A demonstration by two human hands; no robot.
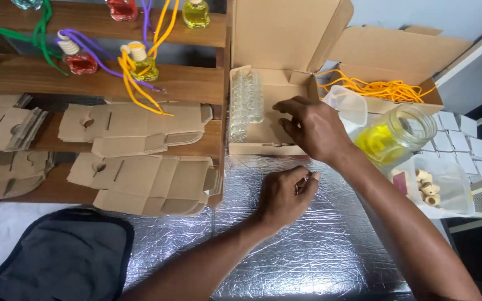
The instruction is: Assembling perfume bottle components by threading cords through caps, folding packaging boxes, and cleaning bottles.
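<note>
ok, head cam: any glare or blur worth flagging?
Head view: the crinkled foil surface throws bright patchy glare; the right hand over the open cardboard box looks slightly soft; the left hand is sharper; wide-angle bending shows at the frame edges.

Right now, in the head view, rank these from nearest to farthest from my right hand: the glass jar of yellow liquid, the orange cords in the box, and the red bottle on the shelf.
From the right hand:
1. Glass jar, just to its right.
2. Orange cords, up and right in the open box.
3. Red bottle, far left on the wooden shelf.
</note>
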